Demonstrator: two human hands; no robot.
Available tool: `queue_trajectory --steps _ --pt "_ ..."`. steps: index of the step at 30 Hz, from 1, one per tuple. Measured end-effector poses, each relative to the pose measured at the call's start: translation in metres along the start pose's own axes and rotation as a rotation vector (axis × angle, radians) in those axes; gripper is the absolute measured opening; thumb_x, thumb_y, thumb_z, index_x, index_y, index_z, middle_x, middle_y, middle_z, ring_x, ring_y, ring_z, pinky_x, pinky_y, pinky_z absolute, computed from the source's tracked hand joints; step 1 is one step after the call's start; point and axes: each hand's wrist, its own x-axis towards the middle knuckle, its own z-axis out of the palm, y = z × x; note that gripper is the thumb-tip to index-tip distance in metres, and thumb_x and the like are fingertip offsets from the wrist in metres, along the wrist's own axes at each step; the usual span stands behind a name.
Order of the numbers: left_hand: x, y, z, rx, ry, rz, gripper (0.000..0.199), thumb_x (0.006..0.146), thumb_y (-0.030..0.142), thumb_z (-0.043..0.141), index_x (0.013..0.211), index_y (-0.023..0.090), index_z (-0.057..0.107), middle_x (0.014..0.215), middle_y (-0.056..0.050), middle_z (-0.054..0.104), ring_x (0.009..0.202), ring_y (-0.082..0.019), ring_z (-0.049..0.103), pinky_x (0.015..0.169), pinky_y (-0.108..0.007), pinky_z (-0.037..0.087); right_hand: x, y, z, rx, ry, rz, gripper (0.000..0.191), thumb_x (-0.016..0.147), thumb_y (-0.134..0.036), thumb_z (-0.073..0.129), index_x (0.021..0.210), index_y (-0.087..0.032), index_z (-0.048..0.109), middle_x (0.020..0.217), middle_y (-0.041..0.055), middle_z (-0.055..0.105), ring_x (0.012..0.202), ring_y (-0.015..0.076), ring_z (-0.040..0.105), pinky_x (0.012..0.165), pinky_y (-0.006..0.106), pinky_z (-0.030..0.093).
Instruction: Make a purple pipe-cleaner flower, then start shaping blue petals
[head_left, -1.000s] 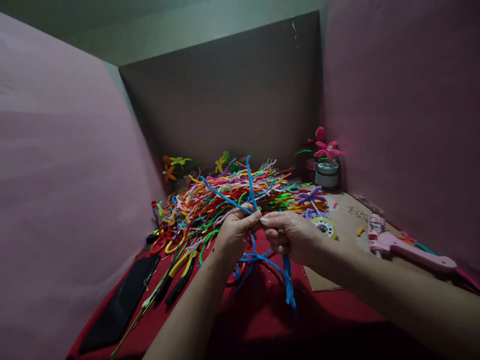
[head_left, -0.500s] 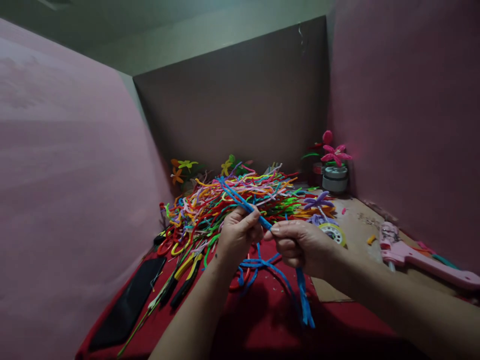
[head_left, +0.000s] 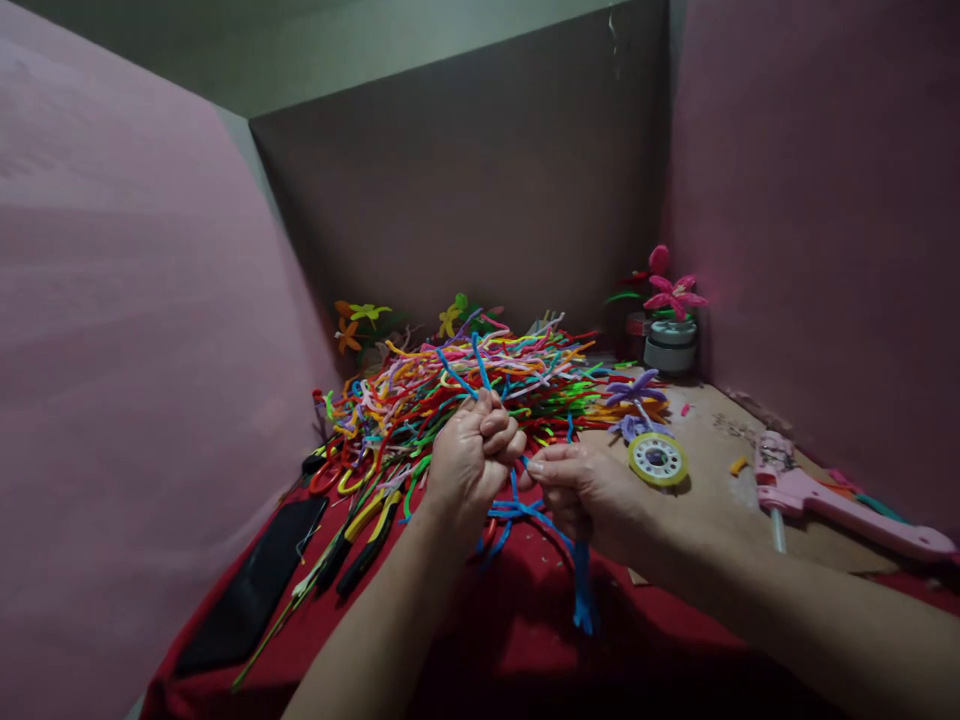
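Since half a second ago, the left hand (head_left: pixel 476 445) has turned and curled into a fist around the blue stems (head_left: pixel 481 360), whose two upper ends, which lay close together and leaned left, now spread apart in a V above the knuckles. Just beside it, the right hand (head_left: pixel 592 485) has stayed low and to the right, with thumb and forefinger pinching the same stems where they come out of the fist; its other fingers are curled in. The blue stems are thus held up in the air between the two hands, in front of the heaped pile of coloured stems (head_left: pixel 420 390). Below the right hand hangs a blue bundle (head_left: pixel 582 590), its lower tips fanned out; how the palm holds it is hidden. Under the hands, more blue strands (head_left: pixel 517 510) lie crossed on the red-covered surface (head_left: pixel 510 650). To the left are yellow-and-black pliers (head_left: pixel 367 535) and a flat black slab (head_left: pixel 251 590). On the right, a purple flower (head_left: pixel 634 388) stands just behind a yellow-rimmed roll (head_left: pixel 667 460), and a pink glue gun (head_left: pixel 825 500) lies on brown cardboard (head_left: pixel 720 530). Farther back, a pink flower (head_left: pixel 675 298) rises above a grey pot (head_left: pixel 670 347).
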Motion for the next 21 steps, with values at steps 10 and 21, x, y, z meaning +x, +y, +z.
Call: queue_trajectory --steps 10,21 --pt "-0.005 0.002 0.004 -0.011 -0.020 0.031 0.018 0.082 0.025 0.054 0.070 0.013 0.048 0.043 0.010 0.027 0.032 -0.001 0.021 0.035 -0.015 0.016 -0.009 0.005 0.008 0.126 -0.013 0.063 0.008 0.070 -0.022 0.057 0.070 -0.014 0.055 0.038 -0.0116 0.024 0.033 0.0021 0.012 0.034 0.018 0.011" --pt "0.014 0.023 0.007 -0.010 0.081 0.112 0.023 0.087 0.026 0.045 0.067 0.013 0.045 0.043 0.009 0.027 0.031 -0.002 0.023 0.033 -0.015 0.017 -0.016 0.013 -0.011 0.032 -0.078 0.085 0.018 0.079 -0.029 0.053 0.083 -0.013 0.060 0.038 -0.0075 0.038 0.031 0.0031 0.017 0.033 0.019 0.013"
